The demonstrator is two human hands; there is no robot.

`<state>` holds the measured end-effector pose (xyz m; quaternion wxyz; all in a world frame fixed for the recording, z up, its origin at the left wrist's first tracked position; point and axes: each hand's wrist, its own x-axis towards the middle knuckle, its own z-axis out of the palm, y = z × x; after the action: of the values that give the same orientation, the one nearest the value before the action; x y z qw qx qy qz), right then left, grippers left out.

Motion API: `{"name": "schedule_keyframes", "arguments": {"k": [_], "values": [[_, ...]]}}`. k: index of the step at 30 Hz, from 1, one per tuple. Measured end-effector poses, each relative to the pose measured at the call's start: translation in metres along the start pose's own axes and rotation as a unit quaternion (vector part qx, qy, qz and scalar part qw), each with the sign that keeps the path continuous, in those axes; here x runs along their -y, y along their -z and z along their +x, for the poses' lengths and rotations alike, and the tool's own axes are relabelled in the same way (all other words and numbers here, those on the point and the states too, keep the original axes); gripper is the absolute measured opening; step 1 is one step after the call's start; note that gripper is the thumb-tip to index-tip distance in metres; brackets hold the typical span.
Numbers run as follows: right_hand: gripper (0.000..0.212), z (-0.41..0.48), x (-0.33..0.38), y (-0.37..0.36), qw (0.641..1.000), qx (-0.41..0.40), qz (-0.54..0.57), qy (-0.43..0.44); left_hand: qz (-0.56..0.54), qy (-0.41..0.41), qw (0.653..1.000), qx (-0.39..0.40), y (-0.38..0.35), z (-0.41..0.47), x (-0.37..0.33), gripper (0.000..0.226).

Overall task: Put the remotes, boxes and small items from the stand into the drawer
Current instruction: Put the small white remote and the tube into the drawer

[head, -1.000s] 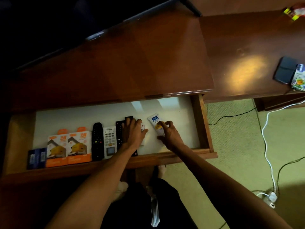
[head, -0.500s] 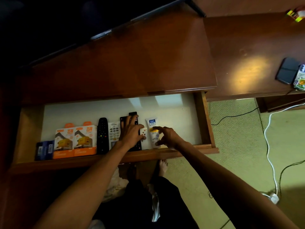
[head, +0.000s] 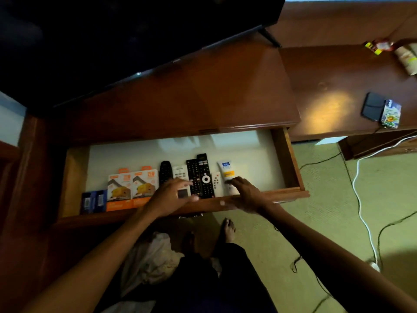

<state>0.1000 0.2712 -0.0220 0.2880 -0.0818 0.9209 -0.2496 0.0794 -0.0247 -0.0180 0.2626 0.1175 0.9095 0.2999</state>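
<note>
A dark wooden surface (head: 203, 93) carries a black screen along its back edge. Below its front edge the drawer (head: 291, 159) stands pulled out, with boxes (head: 132, 188), remotes (head: 200, 175) and a white tube (head: 226, 172) in a row along its front wall. The left hand (head: 171, 196) hovers open over the remotes. The right hand (head: 244, 195), fingers spread, touches the tube. Green carpet (head: 327, 211) with cables lies right.

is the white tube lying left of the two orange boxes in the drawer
No, the white tube lies at the row's right end, the two orange boxes near the left.
</note>
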Motion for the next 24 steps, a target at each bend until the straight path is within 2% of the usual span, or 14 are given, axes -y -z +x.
{"name": "schedule_keyframes", "arguments": {"k": [3, 7, 11, 14, 24], "values": [[0.086, -0.006, 0.012, -0.015, 0.997, 0.0, -0.076, 0.023, 0.078, 0.015, 0.994, 0.07, 0.018, -0.029, 0.027, 0.086], [0.08, -0.005, 0.018, -0.02, 0.992, -0.048, -0.118, 0.018, 0.161, -0.003, 0.981, 0.105, 0.03, -0.044, 0.053, 0.082], [0.083, -0.001, 0.022, -0.015, 0.98, -0.064, -0.181, 0.044, 0.204, -0.034, 0.975, 0.076, 0.037, -0.042, 0.055, 0.084], [0.092, 0.007, 0.029, -0.005, 0.968, -0.027, -0.242, 0.058, 0.226, -0.056, 0.97, 0.066, 0.042, -0.038, 0.05, 0.092], [0.102, 0.048, 0.044, 0.026, 0.97, -0.069, -0.228, 0.049, 0.224, -0.039, 0.973, -0.026, 0.071, -0.006, 0.055, 0.096]]}}
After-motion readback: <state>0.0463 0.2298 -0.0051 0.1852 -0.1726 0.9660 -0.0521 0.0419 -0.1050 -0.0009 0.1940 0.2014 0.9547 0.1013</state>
